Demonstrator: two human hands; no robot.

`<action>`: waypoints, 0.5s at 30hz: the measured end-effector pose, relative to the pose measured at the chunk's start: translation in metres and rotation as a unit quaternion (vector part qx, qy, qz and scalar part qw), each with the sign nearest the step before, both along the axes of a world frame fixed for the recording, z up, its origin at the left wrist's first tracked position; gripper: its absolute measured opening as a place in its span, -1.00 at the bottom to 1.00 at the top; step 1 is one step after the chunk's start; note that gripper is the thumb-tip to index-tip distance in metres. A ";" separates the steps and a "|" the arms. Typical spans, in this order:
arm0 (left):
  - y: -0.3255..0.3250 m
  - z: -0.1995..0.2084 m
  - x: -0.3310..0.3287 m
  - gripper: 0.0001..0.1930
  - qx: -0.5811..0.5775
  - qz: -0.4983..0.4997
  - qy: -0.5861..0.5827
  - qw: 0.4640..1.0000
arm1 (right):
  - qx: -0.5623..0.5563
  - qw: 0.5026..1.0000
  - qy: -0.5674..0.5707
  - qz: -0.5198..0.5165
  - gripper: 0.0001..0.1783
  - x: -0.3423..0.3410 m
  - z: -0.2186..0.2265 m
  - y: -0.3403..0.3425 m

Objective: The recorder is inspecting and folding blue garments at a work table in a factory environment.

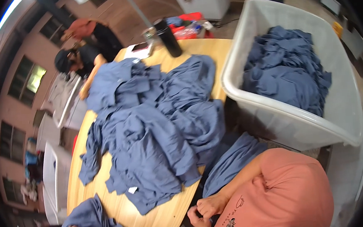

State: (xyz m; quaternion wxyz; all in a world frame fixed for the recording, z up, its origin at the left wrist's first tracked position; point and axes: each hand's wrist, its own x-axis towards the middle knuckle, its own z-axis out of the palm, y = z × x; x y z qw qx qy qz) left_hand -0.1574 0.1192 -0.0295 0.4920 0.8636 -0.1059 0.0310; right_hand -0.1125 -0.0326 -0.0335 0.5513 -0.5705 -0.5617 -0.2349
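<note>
Head view: my right fingers (203, 210) and left fingers (193, 215) are sitting together, curled; can't tell how far open, or if holding anything. Blue cloth (231, 160) is lying up-right, long axis running along my right forearm (242, 177), right fingers nearer. Garments (149, 141) are lying up-left on the surface (164, 225).

Before you: blue garments (149, 137) of matt, wrinkled cloth; a tabletop (156, 226) of smooth, grained wood; a white bin (271, 121) of smooth plastic; a black bottle (168, 38), small in your view, possibly metal.
</note>
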 end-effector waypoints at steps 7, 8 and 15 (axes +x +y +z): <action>0.008 0.006 0.008 -0.86 0.018 -0.024 0.056 0.998 | -0.045 0.997 0.046 0.037 -0.80 0.001 0.017 -0.010; 0.011 0.008 0.009 -0.86 0.021 -0.020 0.043 0.999 | -0.078 0.996 0.042 0.017 -0.79 0.002 0.018 -0.012; 0.016 0.012 0.008 -0.89 -0.058 -0.010 0.037 0.998 | -0.125 0.990 0.067 0.011 -0.85 0.005 0.018 -0.018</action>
